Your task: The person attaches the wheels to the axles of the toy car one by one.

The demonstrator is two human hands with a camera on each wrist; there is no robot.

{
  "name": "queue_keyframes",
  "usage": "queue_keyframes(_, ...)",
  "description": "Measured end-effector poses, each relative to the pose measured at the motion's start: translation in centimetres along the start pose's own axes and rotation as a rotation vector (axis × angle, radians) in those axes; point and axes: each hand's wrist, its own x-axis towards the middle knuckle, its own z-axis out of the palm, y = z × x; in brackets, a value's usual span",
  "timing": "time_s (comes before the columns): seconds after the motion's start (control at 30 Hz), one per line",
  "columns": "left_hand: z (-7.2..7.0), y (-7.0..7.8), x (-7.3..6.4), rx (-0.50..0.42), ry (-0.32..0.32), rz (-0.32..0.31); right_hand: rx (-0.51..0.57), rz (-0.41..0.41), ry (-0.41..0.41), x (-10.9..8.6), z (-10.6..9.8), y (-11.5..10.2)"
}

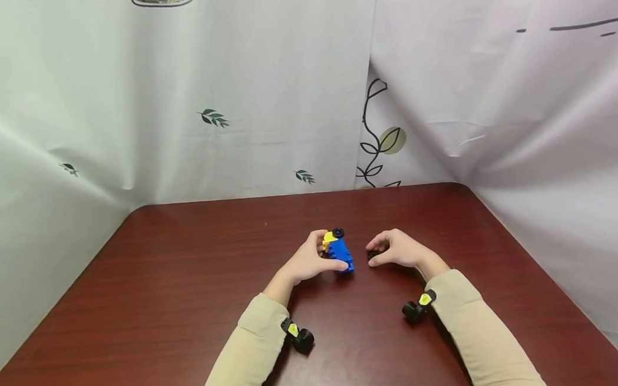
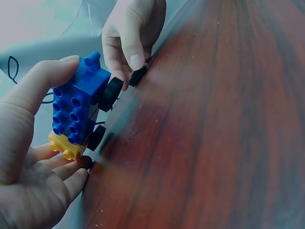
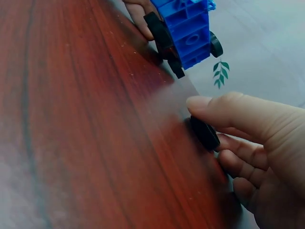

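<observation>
My left hand [image 1: 309,260] grips a toy car [image 1: 339,251] built of blue and yellow studded blocks. In the left wrist view the thumb presses the blue end, and the other fingers lie by the yellow block [image 2: 66,144]. Black wheels [image 2: 110,94] sit along the car's side, and its hollow blue underside [image 3: 190,40] faces the right wrist camera. To the right, my right hand [image 1: 404,250] pinches a loose black wheel [image 3: 204,133] between thumb and fingers, close over the tabletop. A short gap separates this wheel from the car.
Both hands are over the far half of a dark red-brown wooden table [image 1: 188,295]. White cloth [image 1: 281,88] with leaf drawings hangs behind the table and along its sides. Each sleeved wrist wears a strapped black camera [image 1: 303,340].
</observation>
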Motion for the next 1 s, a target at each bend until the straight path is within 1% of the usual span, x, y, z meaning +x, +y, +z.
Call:
queue_keyframes(0.13, 0.1, -0.2, 0.1, -0.009, 0.002, 0.004, -0.044, -0.008, 0.009, 0.0, 0.2, -0.1)
queue_keyframes(0.27, 0.1, -0.3, 0.0, -0.021, 0.002, -0.003, -0.048, -0.03, 0.028, 0.1, 0.4, -0.1)
queue_keyframes(0.37, 0.0, -0.3, -0.1, -0.032, 0.001, -0.003, -0.038, -0.046, 0.063, 0.2, 0.6, -0.2)
queue_keyframes(0.6, -0.2, -0.2, -0.3, -0.054, -0.002, -0.002, 0.035, -0.036, 0.171, 0.6, 0.7, -0.6)
queue_keyframes(0.73, -0.3, -0.1, -0.3, -0.057, -0.001, -0.005, 0.095, -0.058, 0.199, 0.6, 0.9, -1.3)
queue_keyframes(0.9, -0.3, -0.1, -0.2, -0.052, -0.014, -0.019, 0.171, -0.102, 0.211, 0.5, 1.4, -2.0)
queue_keyframes(1.0, -0.3, -0.2, -0.2, -0.055, -0.01, -0.023, 0.216, -0.116, 0.218, 0.6, 1.7, -2.4)
